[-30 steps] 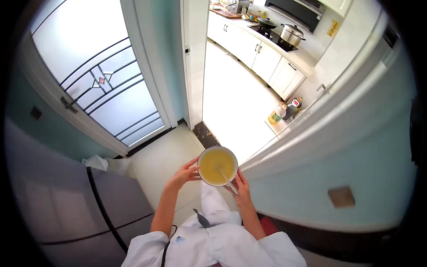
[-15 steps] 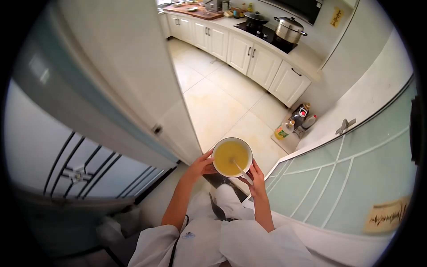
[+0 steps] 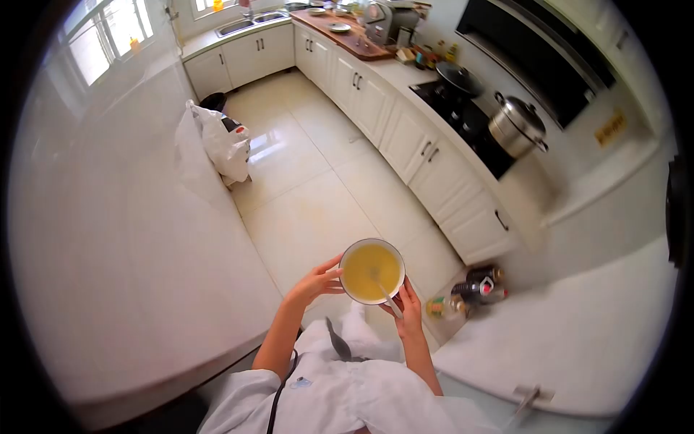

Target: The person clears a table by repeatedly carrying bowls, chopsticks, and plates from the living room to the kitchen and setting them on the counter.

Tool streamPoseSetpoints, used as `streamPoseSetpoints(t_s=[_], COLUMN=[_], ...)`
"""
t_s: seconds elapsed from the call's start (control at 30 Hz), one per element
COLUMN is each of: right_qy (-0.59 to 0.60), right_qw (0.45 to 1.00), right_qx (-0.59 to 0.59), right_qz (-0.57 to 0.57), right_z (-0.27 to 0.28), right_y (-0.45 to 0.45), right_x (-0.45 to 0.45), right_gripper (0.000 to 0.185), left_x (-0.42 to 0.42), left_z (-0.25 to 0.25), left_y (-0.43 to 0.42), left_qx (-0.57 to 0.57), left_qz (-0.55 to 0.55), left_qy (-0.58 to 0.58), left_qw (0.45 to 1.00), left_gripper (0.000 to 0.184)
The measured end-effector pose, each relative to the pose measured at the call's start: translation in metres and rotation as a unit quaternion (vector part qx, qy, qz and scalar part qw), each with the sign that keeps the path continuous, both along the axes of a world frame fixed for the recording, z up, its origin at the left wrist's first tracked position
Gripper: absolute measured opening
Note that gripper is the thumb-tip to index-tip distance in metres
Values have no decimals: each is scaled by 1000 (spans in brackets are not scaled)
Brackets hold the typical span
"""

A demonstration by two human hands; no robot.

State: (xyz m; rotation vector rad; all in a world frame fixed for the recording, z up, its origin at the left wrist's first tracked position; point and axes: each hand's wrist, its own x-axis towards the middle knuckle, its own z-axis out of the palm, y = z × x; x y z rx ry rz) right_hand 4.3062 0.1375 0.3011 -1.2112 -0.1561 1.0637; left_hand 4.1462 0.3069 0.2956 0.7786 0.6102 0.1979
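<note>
A white bowl (image 3: pixel 354 292) with a dark rim holds yellow liquid (image 3: pixel 365 271) and sits between my two hands, in front of my body. My left hand (image 3: pixel 319 282) grips its left side, fingers against the wall. On the lower right, my right hand (image 3: pixel 408 307) holds the bowl with its fingers partly under it. A pale spoon (image 3: pixel 390 304) stands in the liquid, its handle leaning over the rim towards my right hand. The spoon's lower end is hidden in the liquid.
Bottles (image 3: pixel 473 291) stand on the floor at the right, near a door handle (image 3: pixel 533 396). Along the right run white cabinets (image 3: pixel 416 155) with a stove, a pan and a steel pot (image 3: pixel 517 126). White bags (image 3: pixel 225 148) stand at the left; a sink (image 3: pixel 249 23) is far back.
The view has moved from the doorway into the kitchen; the frosted door on the left has left view, and the bags and sink have appeared. Both hands still hold the bowl.
</note>
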Motion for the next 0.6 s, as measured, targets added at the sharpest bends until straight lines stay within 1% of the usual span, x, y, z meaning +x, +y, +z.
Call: streamPoseSetpoints(t_s=[0.07,0.17,0.23,0.33,0.4,0.47,0.57,0.6], right_qy=[10,17,26,17,24,22,22,21], right_qw=[999,997,995,993,993,993,991,992], right_qx=[-5,-30,-17,-24,-27,-18,-12,-20], right_qz=[43,70,90,111,115,118,129,123], right_z=[8,10,11,9,10,13,19,25], right_y=[60,150,214,307,365,440,520,554], right_x=[44,98,130,168,188,211,241,250], right_gripper=[41,41,42,43,42,42,42,42], left_x=[34,80,108,140,159,182,210,220], left_z=[-2,-1,-2,-11,-14,-15,-8,3], left_y=[50,121,181,269,332,402,482,513], left_qx=[6,14,26,31,25,51,38,47], left_qz=[22,64,94,108,97,92,100,101], left_qy=[8,28,42,53,38,36,37,51], left_qw=[1000,997,994,992,994,994,994,992], left_gripper=[53,55,56,54,54,55,55,54])
